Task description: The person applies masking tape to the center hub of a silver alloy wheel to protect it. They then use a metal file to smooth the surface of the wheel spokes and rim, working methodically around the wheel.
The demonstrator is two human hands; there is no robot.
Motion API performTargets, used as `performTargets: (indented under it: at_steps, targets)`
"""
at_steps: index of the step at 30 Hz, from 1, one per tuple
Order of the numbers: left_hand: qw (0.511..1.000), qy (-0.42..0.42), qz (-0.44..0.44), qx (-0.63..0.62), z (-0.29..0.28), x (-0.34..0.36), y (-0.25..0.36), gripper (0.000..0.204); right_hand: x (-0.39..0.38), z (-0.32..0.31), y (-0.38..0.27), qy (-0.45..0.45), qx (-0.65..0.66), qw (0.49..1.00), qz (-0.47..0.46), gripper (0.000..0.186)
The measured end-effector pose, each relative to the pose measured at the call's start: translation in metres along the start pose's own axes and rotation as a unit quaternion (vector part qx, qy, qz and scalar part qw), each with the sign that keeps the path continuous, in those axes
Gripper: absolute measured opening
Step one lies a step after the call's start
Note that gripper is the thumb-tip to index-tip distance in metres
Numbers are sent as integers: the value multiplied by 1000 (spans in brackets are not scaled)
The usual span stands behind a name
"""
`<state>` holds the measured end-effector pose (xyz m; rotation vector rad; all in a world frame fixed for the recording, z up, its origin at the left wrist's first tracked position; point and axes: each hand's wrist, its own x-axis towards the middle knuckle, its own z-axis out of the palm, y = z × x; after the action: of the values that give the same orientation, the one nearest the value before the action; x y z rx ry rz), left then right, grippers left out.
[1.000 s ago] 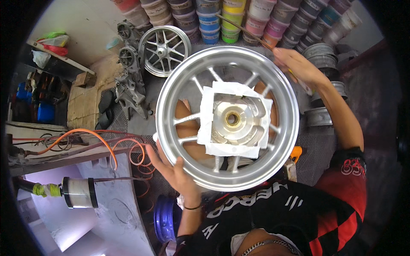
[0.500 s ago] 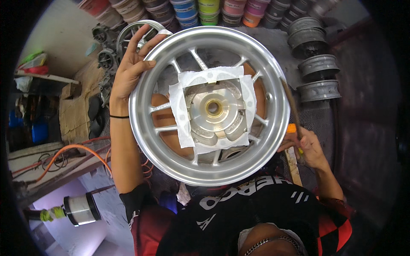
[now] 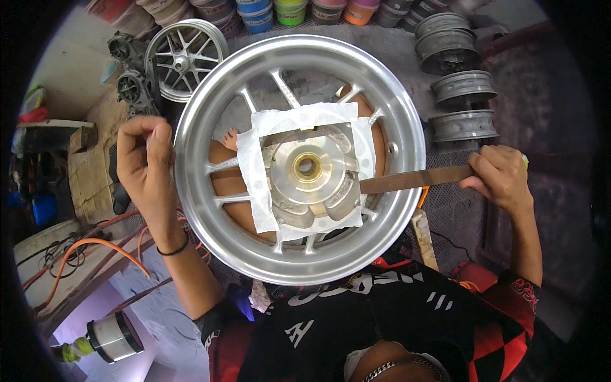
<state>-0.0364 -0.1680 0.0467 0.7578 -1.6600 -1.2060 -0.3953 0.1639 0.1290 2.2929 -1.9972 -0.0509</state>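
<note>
A flat, brown, blade-like bar (image 3: 417,180) is held closed in the right hand (image 3: 499,178), across a silver, spoked metal wheel (image 3: 285,167).
Its long axis is pointed leftward to the wheel's centre — the left hand (image 3: 149,165) is curled beside the far edge, contents untold.

Stacked wheel rims (image 3: 448,49), coloured tubs (image 3: 291,13) and metal castings (image 3: 132,89) show a workshop.

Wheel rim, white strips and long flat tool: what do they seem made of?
The wheel rim looks like metal, perhaps aluminium: silvery, with a satin sheen. The white strips seem to be paper or masking tape: matte, with ragged edges. The long flat tool may be rusty metal: dull brown, though its look leaves that open.
</note>
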Motion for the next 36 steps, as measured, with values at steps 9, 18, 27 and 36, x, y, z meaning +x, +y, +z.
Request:
performTargets:
  at_steps: [9, 18, 27, 36]
  targets:
    - [997, 7, -2, 80, 5, -23, 7, 18, 35, -4, 16, -12, -14, 998, -53, 39]
    - [991, 16, 10, 130, 6, -24, 3, 19, 53, -16, 22, -48, 17, 995, -87, 37]
    - [993, 14, 11, 117, 7, -23, 4, 18, 70, -10, 8, -96, 64, 987, -110, 37]
    - [995, 7, -8, 101, 4, -25, 4, 20, 54, -15, -5, -119, 69, 989, -60, 38]
